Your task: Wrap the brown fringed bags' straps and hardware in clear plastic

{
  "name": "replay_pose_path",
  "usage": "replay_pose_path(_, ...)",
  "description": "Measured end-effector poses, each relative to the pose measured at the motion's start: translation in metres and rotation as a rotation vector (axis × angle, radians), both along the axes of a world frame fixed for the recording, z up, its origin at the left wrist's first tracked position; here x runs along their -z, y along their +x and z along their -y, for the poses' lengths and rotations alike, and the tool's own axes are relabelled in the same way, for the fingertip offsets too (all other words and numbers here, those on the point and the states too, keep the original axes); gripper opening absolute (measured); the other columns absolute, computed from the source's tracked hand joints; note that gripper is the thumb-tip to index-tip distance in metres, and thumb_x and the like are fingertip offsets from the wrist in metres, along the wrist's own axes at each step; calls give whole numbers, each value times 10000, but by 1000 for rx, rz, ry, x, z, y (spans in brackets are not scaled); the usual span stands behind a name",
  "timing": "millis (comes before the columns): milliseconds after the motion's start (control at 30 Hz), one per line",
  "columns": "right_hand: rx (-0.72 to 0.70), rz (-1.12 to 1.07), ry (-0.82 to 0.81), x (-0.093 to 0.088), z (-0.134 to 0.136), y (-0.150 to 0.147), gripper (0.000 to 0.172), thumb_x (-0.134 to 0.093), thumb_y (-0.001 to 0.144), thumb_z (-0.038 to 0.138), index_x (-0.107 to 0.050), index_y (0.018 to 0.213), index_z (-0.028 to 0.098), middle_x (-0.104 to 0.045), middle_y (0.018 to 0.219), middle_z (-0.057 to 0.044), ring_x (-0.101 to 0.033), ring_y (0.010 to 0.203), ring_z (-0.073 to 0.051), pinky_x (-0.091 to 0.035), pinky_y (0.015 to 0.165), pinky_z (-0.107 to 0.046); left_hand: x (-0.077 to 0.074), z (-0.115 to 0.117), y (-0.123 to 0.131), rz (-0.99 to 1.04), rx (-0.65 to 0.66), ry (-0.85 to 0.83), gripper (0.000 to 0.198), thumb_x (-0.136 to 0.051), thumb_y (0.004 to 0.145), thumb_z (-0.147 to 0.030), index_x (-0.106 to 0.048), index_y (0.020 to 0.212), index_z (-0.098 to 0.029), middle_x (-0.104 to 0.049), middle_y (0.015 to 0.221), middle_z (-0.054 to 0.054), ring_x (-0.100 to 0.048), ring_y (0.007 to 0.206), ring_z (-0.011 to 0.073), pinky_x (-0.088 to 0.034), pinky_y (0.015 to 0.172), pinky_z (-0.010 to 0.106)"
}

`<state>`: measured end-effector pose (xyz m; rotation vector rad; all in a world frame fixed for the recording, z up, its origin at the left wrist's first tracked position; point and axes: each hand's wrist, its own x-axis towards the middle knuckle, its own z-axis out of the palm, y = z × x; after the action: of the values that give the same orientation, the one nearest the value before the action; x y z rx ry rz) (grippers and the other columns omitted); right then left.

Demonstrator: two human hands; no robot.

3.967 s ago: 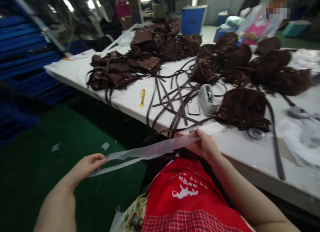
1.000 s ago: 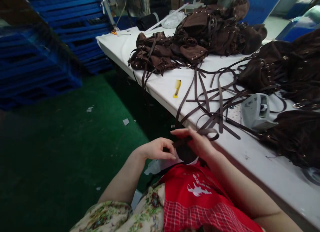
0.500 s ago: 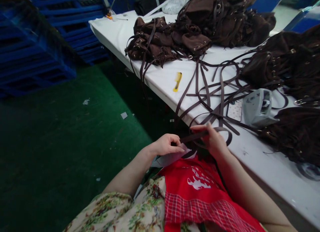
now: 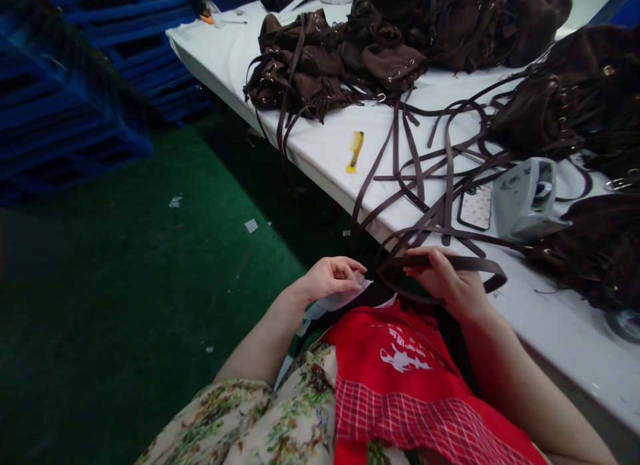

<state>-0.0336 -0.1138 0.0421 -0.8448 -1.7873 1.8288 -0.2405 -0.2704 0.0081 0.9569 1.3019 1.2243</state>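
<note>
My right hand [image 4: 453, 281] is closed around a dark brown strap [image 4: 483, 263], which bends into a loop beside the fingers and over the table's front edge. My left hand [image 4: 337, 278] is curled, thumb near the fingertips, at a thin whitish sheet [image 4: 340, 297] that looks like paper or plastic film. A gap separates this hand from the strap. Further long brown straps [image 4: 447, 178] lie tangled on the white table [image 4: 320, 145]. They run toward dark brown bags [image 4: 530, 115] with metal eyelets.
A phone in a patterned case [image 4: 475, 208] lies by a grey-white plastic holder [image 4: 525, 198]. Left of the straps is a yellow comb-like tool [image 4: 355, 151]. More brown bags [image 4: 310, 78] are heaped at the back. Blue pallets [image 4: 65, 111] stand on the green floor [image 4: 165, 278].
My left hand has come off the strap and now sits apart from it. My right hand has moved right with the strap, whose loop has widened.
</note>
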Motion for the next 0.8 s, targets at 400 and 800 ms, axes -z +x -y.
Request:
replay_pose_path(400, -228, 71, 48, 0, 21, -9, 324, -542, 879, 465, -729, 969, 217, -709, 906, -52, -656, 720, -176, -548, 639, -285, 3, 3, 4, 42, 45, -86, 258, -802, 622, -330, -687, 627, -100, -682, 993, 120, -629, 805, 164, -480, 724, 262)
replay_pose_path(800, -240, 42, 129, 15, 34, -22, 446, -372, 927, 549, -624, 1212, 315, -409, 1452, 6, -341, 1344, -239, -234, 1144, -419, 9, -8, 28, 211, 19, -109, 494, -551, 837, -545, -674, 962, -83, -687, 823, 99, -628, 684, 154, -488, 635, 260)
